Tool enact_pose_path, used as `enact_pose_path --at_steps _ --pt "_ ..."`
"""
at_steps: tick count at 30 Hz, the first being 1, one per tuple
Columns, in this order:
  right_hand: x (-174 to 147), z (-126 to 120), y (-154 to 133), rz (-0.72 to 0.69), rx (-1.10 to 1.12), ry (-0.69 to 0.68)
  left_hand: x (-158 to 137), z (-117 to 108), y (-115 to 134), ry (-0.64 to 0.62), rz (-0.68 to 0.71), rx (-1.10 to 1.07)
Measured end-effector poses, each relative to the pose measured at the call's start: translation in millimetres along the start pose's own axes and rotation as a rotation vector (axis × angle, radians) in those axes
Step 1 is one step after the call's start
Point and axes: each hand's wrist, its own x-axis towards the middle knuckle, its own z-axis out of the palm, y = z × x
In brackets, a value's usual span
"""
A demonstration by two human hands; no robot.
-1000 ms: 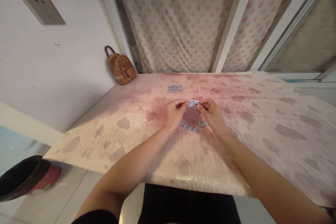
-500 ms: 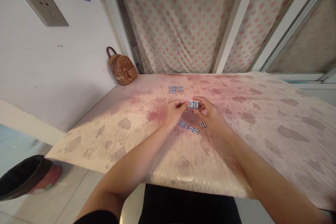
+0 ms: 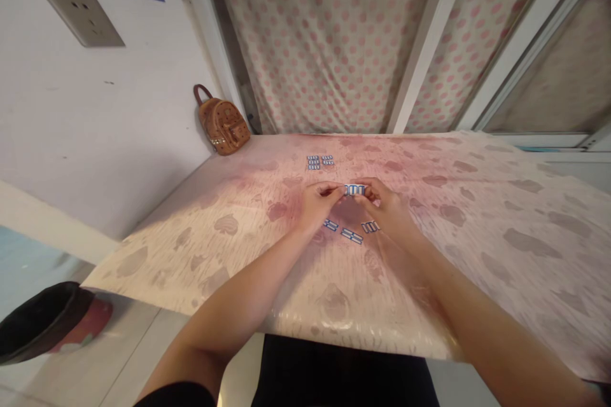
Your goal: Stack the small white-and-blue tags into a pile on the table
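Note:
Between my hands, above the table, is a small strip of blue-edged white sticker labels (image 3: 354,190). My left hand (image 3: 319,205) pinches its left end between thumb and fingers. At the right end, the fingertips of my right hand (image 3: 389,208) are closed on it too. Below my hands lie similar label pieces: one (image 3: 330,224) beside my left wrist, a second (image 3: 352,236) in the middle, and a third (image 3: 370,227) partly covered by my right hand. Farther back, two more groups of labels, a larger one (image 3: 313,163) and a smaller one (image 3: 327,160), lie side by side.
A patterned cloth (image 3: 229,273) covers the table. A small brown backpack (image 3: 223,126) leans at the back left corner against the wall. Dotted curtains (image 3: 334,38) hang behind the table. A dark-rimmed bin (image 3: 81,331) stands on the floor at left.
My right hand has shifted slightly, and its fingers have closed in on the strip's right end. More of the label piece under that hand shows. My left hand has hardly moved.

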Motion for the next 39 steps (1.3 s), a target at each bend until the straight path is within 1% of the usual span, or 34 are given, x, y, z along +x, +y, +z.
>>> enact_pose_path --at_steps 3,6,12,13,15,17,18,20,23,26,29,32,36,38,39 --pt "1.0 0.5 2.3 0.06 0.111 -0.006 -1.4 0.0 1.0 -0.014 0.011 0.015" --pt "1.9 1.3 2.5 0.102 0.151 0.005 -2.4 0.0 0.4 -0.028 0.023 0.033" --pt "4.5 0.2 7.4 0.104 0.171 -0.028 -0.1 -0.3 -4.1 -0.019 0.04 0.047" --pt "5.1 -2.6 10.3 0.109 0.142 -0.033 0.9 -1.2 -4.2 -0.004 0.04 0.051" --pt "6.0 -11.1 17.0 0.13 0.005 -0.037 3.6 -4.5 -3.5 0.04 0.043 0.053" --pt "5.9 -21.8 23.1 0.162 -0.233 -0.064 7.0 -9.1 -2.0 0.094 0.04 0.044" --pt "5.4 -26.9 25.1 0.188 -0.333 -0.102 8.8 -11.5 -1.2 0.117 0.036 0.037" --pt "3.6 -34.9 26.9 0.248 -0.465 -0.204 11.9 -15.6 0.0 0.15 0.03 0.025" --pt "0.1 -39.0 25.5 0.31 -0.527 -0.322 14.4 -18.7 0.4 0.165 0.029 0.018" --pt "-1.6 -37.0 26.7 0.298 -0.488 -0.391 14.4 -19.1 -0.4 0.163 0.031 0.028" --pt "-1.7 -34.7 33.3 0.208 -0.424 -0.42 13.8 -18.9 -1.3 0.152 0.024 0.035" --pt "-2.3 -34.0 39.7 0.145 -0.414 -0.412 13.6 -18.7 -1.4 0.159 0.019 0.035" --pt "-4.1 -32.4 41.7 0.156 -0.406 -0.407 13.0 -18.8 -1.1 0.166 0.012 0.039" --pt "-3.6 -30.5 40.0 0.164 -0.331 -0.372 12.7 -18.7 -1.7 0.162 0.013 0.047" --pt "-2.6 -29.5 38.3 0.171 -0.268 -0.333 12.4 -18.5 -2.3 0.159 0.014 0.053"
